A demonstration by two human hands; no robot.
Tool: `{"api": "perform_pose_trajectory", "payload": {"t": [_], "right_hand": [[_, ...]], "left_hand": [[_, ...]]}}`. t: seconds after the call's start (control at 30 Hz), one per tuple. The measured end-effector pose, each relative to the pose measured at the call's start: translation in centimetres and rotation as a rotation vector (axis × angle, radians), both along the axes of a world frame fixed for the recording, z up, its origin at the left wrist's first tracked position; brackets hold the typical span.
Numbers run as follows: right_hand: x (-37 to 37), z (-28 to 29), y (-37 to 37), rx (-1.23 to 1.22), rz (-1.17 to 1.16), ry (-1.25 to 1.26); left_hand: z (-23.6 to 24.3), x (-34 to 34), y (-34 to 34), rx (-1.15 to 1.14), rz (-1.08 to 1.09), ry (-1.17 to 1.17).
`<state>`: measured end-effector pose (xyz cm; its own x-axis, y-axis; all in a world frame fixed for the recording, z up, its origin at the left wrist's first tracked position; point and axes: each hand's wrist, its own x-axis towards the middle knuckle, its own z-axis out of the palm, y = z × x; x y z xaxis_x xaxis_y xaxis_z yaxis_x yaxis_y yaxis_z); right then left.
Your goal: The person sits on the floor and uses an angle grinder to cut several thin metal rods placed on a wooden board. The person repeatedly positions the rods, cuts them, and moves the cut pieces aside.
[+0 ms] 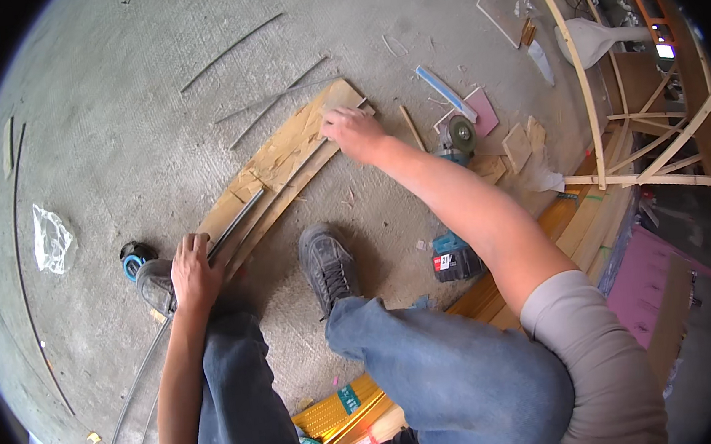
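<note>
At the far left of the concrete floor (pixel 135 114), a long dark strip (pixel 15 226) lies near a crumpled piece of clear plastic (pixel 52 242). A black and blue tape measure (pixel 133 260) sits just beside the person's left shoe (pixel 155 283). From there the wooden board (pixel 286 148) slants up and to the right across the floor, ahead of the right shoe (pixel 328 267). It is pale tan and long, its face rough and splintered in places, with a narrow grey metal strip (pixel 240 222) lying lengthwise along it; the strip's left part looks brighter than the rest.

Of the markings, a teal label (pixel 350 398) with light characters wraps a yellow-gold bundle (pixel 326 419) by the knees. Farther right, a black battery pack (pixel 457 262) bears a red and white label with a printed number, below an angle grinder (pixel 454 144). A pink sheet (pixel 644 281) at the right carries print too small to read.

The left hand (pixel 193 274) has its fingers bent over the board's lower end, at the metal strip; whether they grip it cannot be told. The right hand (pixel 352 133) is at the upper end, fingers curled and bunched together over the strip, their tips partly hidden, so a pinch cannot be confirmed.
</note>
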<state>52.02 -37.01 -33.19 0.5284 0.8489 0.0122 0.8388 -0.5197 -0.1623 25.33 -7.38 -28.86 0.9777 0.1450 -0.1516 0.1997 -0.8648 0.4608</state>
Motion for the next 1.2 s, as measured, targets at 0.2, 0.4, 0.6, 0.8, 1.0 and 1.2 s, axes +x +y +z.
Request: {"api": "perform_pose_trajectory", "payload": {"t": [0.2, 0.4, 0.6, 0.8, 1.0, 1.2], "right_hand": [[-0.3, 0.8, 0.3, -0.088, -0.059, 0.021], [-2.7, 1.2, -0.4, -0.101, -0.275, 0.047], [-13.1, 7.6, -7.2, 0.193, -0.535, 0.345], [-21.0, 10.2, -18.0, 0.018, -0.857, 0.404], [-22.9, 10.7, -21.7, 0.136, -1.032, 0.309], [-19.7, 9.3, -20.8, 0.075, -1.161, 0.286]], "left_hand": [[2.3, -3.6, 0.6, -0.167, 0.28, -0.096], [4.8, -5.3, 1.2, -0.382, 0.363, 0.076], [12.0, -7.7, 3.5, -0.393, 0.328, 0.164], [24.0, -9.0, 4.3, -0.377, 0.307, 0.026], [36.5, -10.1, -1.1, -0.379, 0.277, -0.097], [40.6, -11.7, -7.9, -0.31, -0.03, -0.051]]}}
